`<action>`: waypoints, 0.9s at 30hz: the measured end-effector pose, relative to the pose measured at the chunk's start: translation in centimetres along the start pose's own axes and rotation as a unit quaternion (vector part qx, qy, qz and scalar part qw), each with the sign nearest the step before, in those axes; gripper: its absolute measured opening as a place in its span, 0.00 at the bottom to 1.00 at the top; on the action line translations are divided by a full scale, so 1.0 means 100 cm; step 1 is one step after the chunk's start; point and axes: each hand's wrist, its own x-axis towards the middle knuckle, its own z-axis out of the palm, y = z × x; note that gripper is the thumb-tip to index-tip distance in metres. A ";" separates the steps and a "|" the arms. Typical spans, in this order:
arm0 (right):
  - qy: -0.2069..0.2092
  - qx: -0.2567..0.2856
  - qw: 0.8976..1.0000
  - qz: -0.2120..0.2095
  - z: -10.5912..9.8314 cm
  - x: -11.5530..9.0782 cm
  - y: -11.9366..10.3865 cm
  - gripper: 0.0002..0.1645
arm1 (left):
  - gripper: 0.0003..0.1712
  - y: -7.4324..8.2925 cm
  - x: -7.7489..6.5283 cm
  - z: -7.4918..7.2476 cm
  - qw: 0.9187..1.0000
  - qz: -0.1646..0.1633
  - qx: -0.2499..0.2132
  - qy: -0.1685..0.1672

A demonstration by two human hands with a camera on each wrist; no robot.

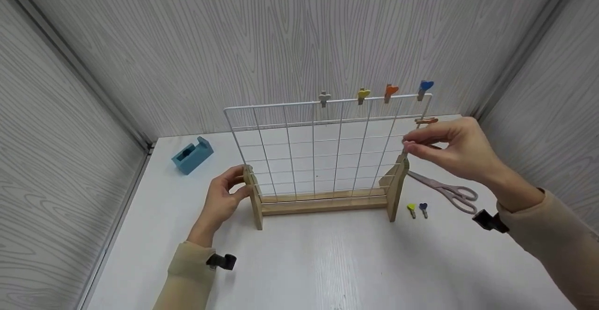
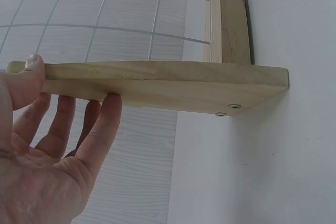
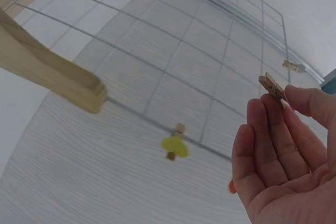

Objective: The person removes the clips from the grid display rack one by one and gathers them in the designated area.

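Note:
A white wire grid (image 1: 327, 146) stands upright in a wooden stand (image 1: 323, 205). My left hand (image 1: 223, 193) holds the stand's left end panel (image 2: 157, 88), thumb at its edge and fingertips against the outer face. With thumb and fingers my right hand (image 1: 456, 148) pinches a small wooden clothespin (image 3: 273, 87) by the grid's right side. Along the top wire sit grey (image 1: 324, 98), yellow (image 1: 363, 95), orange (image 1: 390, 92) and blue (image 1: 425, 88) heart clothespins. Another orange clothespin (image 1: 426, 121) and a yellow one (image 3: 174, 146) grip the side wire.
Pink scissors (image 1: 451, 189) lie right of the stand. Closer to me are a loose yellow heart clothespin (image 1: 411, 210) and a dark blue one (image 1: 423, 209). A teal tape dispenser (image 1: 192, 155) sits at the back left. Wood-grain walls (image 1: 290, 43) enclose the white table (image 1: 309, 258).

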 end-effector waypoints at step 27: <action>-0.125 -0.003 0.933 0.338 0.000 -0.096 0.158 0.22 | 0.29 -0.001 0.000 0.000 1.000 0.015 -0.028 0.001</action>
